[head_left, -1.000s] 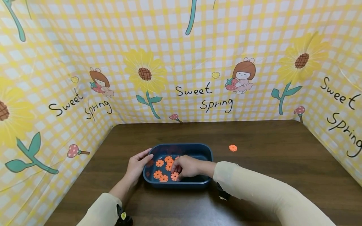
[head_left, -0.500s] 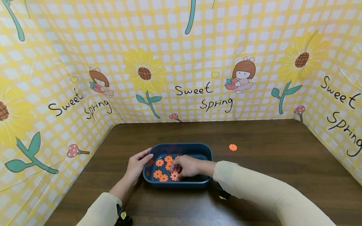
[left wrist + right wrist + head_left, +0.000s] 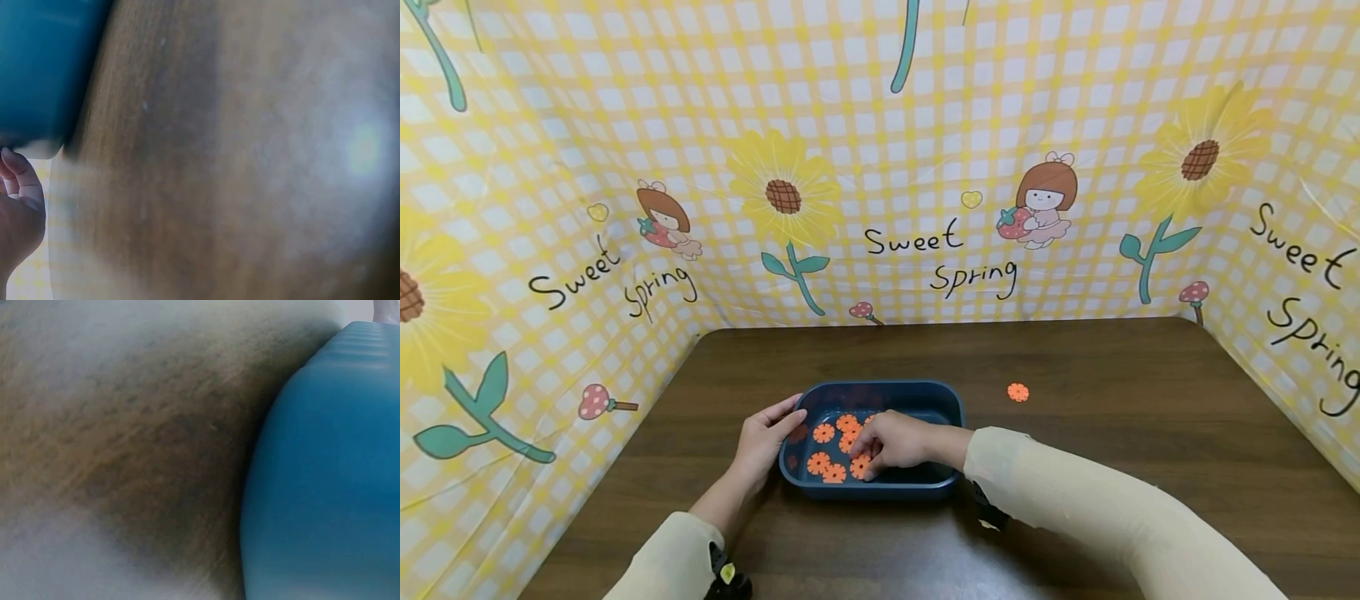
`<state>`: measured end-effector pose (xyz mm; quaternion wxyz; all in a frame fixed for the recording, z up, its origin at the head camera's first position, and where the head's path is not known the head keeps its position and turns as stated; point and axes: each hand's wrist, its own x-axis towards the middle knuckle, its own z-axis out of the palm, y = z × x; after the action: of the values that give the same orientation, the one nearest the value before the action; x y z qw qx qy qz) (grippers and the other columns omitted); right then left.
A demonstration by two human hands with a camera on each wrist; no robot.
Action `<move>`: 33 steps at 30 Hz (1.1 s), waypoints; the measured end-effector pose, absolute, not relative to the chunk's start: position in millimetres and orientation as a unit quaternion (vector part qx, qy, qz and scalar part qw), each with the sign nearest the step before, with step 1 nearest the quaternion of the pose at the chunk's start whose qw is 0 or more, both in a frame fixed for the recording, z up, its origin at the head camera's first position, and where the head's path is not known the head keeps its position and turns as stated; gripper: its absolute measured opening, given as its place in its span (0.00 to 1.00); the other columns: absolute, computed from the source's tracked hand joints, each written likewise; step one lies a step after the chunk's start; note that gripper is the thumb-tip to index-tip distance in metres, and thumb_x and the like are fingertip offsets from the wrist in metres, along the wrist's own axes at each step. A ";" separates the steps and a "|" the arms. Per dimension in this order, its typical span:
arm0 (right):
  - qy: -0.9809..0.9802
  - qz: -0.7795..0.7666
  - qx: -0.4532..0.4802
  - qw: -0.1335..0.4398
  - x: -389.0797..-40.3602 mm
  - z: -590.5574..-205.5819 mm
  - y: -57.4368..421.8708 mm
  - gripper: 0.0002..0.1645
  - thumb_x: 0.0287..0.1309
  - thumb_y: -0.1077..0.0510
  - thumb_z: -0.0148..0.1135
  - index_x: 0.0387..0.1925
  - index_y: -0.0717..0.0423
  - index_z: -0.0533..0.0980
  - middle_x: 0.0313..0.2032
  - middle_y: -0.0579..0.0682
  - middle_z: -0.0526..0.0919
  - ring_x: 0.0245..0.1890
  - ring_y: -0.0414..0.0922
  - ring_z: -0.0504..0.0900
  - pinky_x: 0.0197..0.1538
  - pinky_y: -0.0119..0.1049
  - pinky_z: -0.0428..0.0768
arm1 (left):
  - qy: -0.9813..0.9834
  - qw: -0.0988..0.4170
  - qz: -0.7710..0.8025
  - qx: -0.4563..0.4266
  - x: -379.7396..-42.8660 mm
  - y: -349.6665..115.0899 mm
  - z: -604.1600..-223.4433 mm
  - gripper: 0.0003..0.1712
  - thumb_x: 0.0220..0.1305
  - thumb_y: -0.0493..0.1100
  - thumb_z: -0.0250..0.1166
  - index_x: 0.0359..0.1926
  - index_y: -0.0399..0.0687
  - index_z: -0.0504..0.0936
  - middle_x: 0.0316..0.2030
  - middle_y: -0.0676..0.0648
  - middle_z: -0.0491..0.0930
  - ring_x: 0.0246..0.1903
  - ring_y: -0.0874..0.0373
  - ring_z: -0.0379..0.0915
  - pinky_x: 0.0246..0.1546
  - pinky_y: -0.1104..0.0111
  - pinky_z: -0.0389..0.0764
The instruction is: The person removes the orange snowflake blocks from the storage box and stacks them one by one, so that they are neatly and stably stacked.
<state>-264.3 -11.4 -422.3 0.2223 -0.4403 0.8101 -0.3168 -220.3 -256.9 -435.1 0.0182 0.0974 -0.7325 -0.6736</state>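
A dark blue rectangular basin point(image 3: 880, 492) stands on the table and holds several orange flower-shaped discs point(image 3: 823, 432), mostly toward its left side. My left hand point(image 3: 758, 442) grips the basin's left rim, thumb over the edge; the left wrist view shows part of that hand point(image 3: 22, 212) beside the basin point(image 3: 44, 75). Inside the basin, my right hand point(image 3: 898, 440) has curled fingers and pinches an orange flower-shaped disc point(image 3: 858, 467) near the front. Its fingertips partly cover other discs. In the right wrist view only the basin's outer wall point(image 3: 325, 469) shows clearly.
Another orange flower-shaped disc point(image 3: 1018, 392) lies on the brown wooden table point(image 3: 1097, 417), right of the basin and farther back. A yellow checked cloth point(image 3: 917, 167) with printed flowers and words hangs around the table's back and sides.
My right fingers and the orange disc at them have shifted very slightly left. The left hand, the basin and the disc on the table stay in place.
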 end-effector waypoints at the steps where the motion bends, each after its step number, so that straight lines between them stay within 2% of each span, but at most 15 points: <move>1: 0.811 -0.315 -0.440 0.222 -264.3 -422.2 -11.5 0.18 0.53 0.60 0.72 0.47 0.55 0.83 0.34 0.38 0.81 0.31 0.33 0.77 0.37 0.27 0.77 | -0.733 0.021 -0.672 0.099 -221.8 -258.2 -438.7 0.27 0.65 0.45 0.67 0.63 0.43 0.75 0.56 0.40 0.77 0.46 0.48 0.80 0.44 0.64 0.81; 9: 0.806 -0.327 -0.447 0.209 -265.8 -421.1 -11.8 0.15 0.54 0.57 0.72 0.45 0.54 0.82 0.28 0.39 0.79 0.28 0.34 0.75 0.33 0.27 0.76 | -0.744 0.026 -0.659 0.106 -222.3 -259.0 -442.3 0.28 0.64 0.48 0.68 0.63 0.45 0.77 0.58 0.41 0.77 0.47 0.52 0.79 0.43 0.65 0.81; 16: 0.803 -0.359 -0.443 0.173 -269.4 -412.2 -4.7 0.17 0.53 0.55 0.73 0.45 0.54 0.82 0.31 0.40 0.79 0.30 0.36 0.74 0.35 0.28 0.76 | -0.740 0.027 -0.664 0.107 -223.0 -259.2 -442.9 0.27 0.63 0.47 0.68 0.62 0.45 0.77 0.58 0.42 0.76 0.48 0.52 0.78 0.44 0.64 0.81; 21: 0.804 -0.376 -0.439 0.138 -269.6 -402.6 5.7 0.18 0.53 0.53 0.73 0.46 0.54 0.82 0.34 0.43 0.79 0.33 0.38 0.75 0.38 0.30 0.77 | -0.748 0.025 -0.655 0.101 -222.8 -260.4 -442.9 0.29 0.63 0.49 0.68 0.63 0.45 0.76 0.60 0.43 0.75 0.50 0.55 0.77 0.45 0.65 0.80; 33: 0.803 -0.423 -0.419 0.035 -272.8 -389.2 36.3 0.18 0.51 0.54 0.74 0.43 0.53 0.82 0.32 0.48 0.77 0.31 0.41 0.73 0.35 0.33 0.76 | -0.744 0.027 -0.661 0.099 -222.9 -258.4 -440.3 0.27 0.64 0.47 0.67 0.63 0.44 0.77 0.58 0.41 0.76 0.47 0.52 0.79 0.44 0.64 0.81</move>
<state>-272.8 36.3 -389.2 0.0345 -0.4188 0.8030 -0.4226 -222.9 -258.4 -440.3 0.0266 0.0990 -0.7437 -0.6606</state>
